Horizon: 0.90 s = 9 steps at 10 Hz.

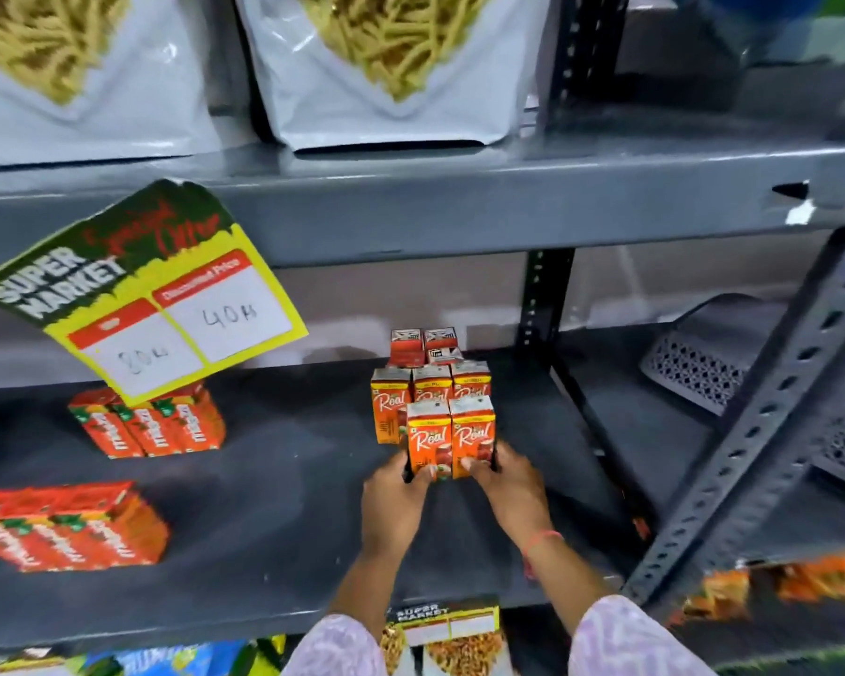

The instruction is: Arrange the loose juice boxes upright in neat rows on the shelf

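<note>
Two orange "Real" juice boxes (450, 439) stand upright side by side on the dark grey shelf (274, 519). My left hand (395, 505) grips the left box at its base, thumb on the front. My right hand (506, 485) holds the right box the same way. Directly behind them a row of three matching boxes (430, 383) stands upright, and further back are several smaller red boxes (423, 346). To the left, orange-red "Maaza" boxes (152, 422) stand in a leaning row, and another group (69, 526) sits near the front left.
A yellow and green "Super Market" price sign (167, 295) hangs from the upper shelf edge (459, 207). A slotted upright post (542, 304) and a diagonal brace (762, 431) bound the right side. White snack bags (391, 70) fill the upper shelf.
</note>
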Tool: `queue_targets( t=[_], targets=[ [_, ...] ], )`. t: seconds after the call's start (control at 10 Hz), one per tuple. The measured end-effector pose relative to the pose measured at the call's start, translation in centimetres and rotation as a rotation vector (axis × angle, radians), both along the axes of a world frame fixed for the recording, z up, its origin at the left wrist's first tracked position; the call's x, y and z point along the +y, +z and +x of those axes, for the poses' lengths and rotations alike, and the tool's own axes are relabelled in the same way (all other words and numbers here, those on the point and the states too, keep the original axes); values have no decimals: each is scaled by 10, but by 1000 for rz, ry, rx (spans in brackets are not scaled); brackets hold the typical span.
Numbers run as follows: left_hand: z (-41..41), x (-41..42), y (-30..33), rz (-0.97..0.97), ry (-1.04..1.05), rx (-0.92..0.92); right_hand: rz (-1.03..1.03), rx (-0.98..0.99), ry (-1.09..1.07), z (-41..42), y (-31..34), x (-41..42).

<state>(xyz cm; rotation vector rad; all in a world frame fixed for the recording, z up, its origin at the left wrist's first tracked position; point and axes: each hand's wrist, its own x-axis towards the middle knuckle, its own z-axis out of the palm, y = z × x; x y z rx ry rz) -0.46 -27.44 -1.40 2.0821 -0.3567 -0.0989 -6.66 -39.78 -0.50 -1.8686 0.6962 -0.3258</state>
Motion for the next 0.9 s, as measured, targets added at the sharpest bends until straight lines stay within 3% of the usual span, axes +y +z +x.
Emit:
queue_targets(
  t=[0.6, 0.9],
  targets=[
    [-56, 32, 2, 21, 15, 27, -157, 3, 3, -51, -6, 29],
    [-69, 44, -2, 88, -1, 35, -123, 25, 32, -63, -13, 35]
  ],
)
